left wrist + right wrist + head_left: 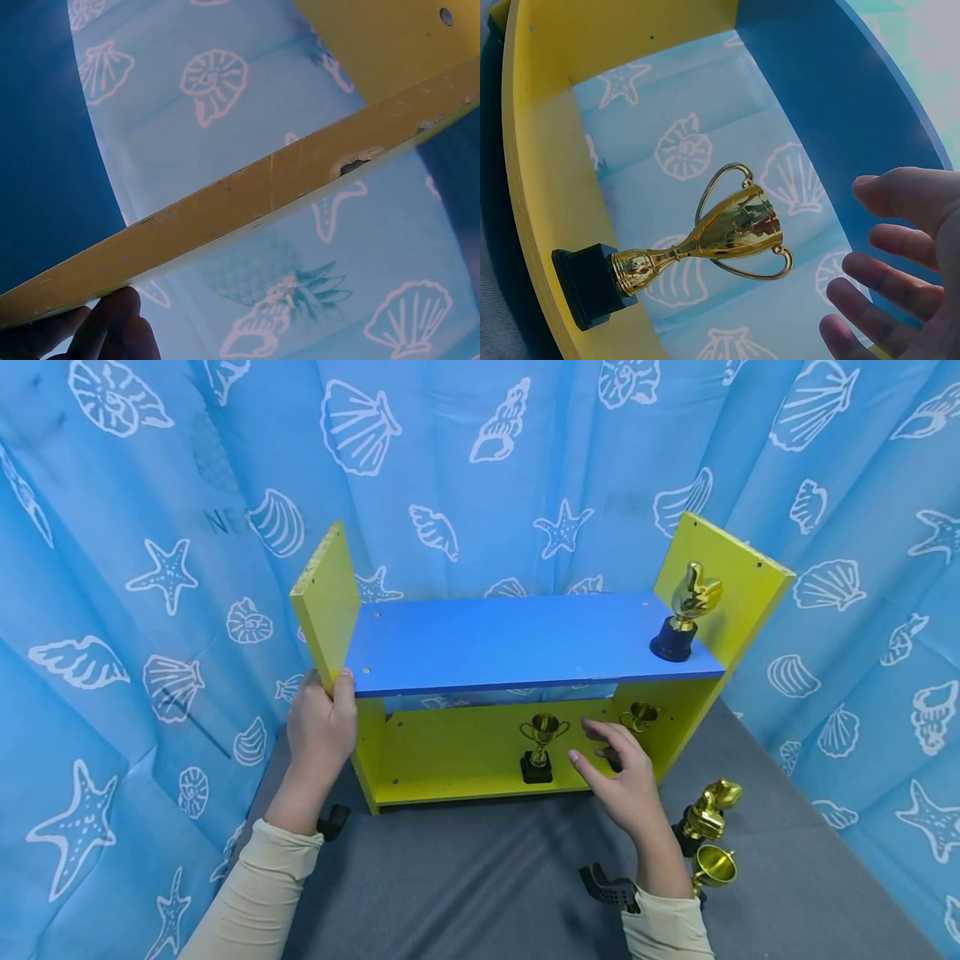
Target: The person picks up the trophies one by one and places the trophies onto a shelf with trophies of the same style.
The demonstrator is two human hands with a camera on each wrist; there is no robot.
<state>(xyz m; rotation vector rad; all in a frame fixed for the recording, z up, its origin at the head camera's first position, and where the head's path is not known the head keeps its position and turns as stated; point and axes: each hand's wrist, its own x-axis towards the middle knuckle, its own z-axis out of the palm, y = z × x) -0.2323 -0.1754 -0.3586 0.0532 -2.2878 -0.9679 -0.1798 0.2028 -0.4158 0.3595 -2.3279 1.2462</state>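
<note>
A small two-level shelf has yellow side panels, a blue upper board (pixel 502 639) and a yellow lower board (pixel 450 756). My left hand (pixel 322 718) grips the left side panel (pixel 326 602), thumb in front and the other fingers behind it. On the lower board stands a gold two-handled trophy cup (pixel 542 735) with a black base. Just right of it, my right hand (pixel 626 781) hovers with fingers spread and nothing held. Behind that hand a second gold cup (pixel 641 716) is partly hidden. The right wrist view has one upright cup (pixel 735 225) apart from the fingertips (pixel 840 292).
A gold thumbs-up trophy (pixel 684 610) stands at the right end of the blue board. On the grey table (pixel 465 877), right of my right forearm, are another gold trophy (pixel 705 818) and a gold cup (pixel 714 865). A blue shell-patterned curtain (pixel 465 485) hangs behind the shelf.
</note>
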